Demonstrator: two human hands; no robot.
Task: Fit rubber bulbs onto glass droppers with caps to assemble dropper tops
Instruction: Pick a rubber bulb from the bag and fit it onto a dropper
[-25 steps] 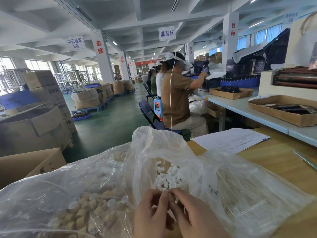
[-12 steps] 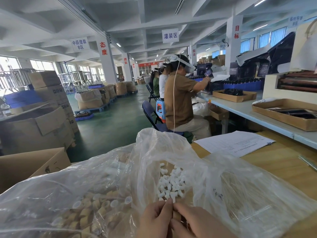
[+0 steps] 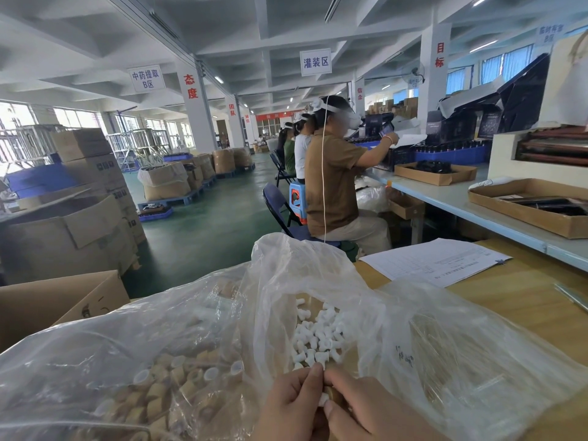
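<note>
We are pushing a bulb (image 3: 323, 399) into a cap (image 3: 335, 392) at six o'clock: our left hand (image 3: 291, 405) is pinching the bulb, our right hand (image 3: 370, 413) is gripping the cap, fingers (image 3: 313, 375) curled tight. Whether it is seated we cannot tell. At twelve o'clock of the hands, loose bulbs (image 3: 318, 338) are lying in a bag (image 3: 286, 265) on the worktop (image 3: 525, 307); at nine o'clock, caps (image 3: 178, 386) are filling another. No finished tops are showing, so we are judging most work left.

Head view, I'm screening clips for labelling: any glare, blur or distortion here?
Head view: wide-angle bending tilts the pillar; the left windows are blown out; sheen on the plastic bag veils the tan caps; the white bulbs look sharp.
</note>
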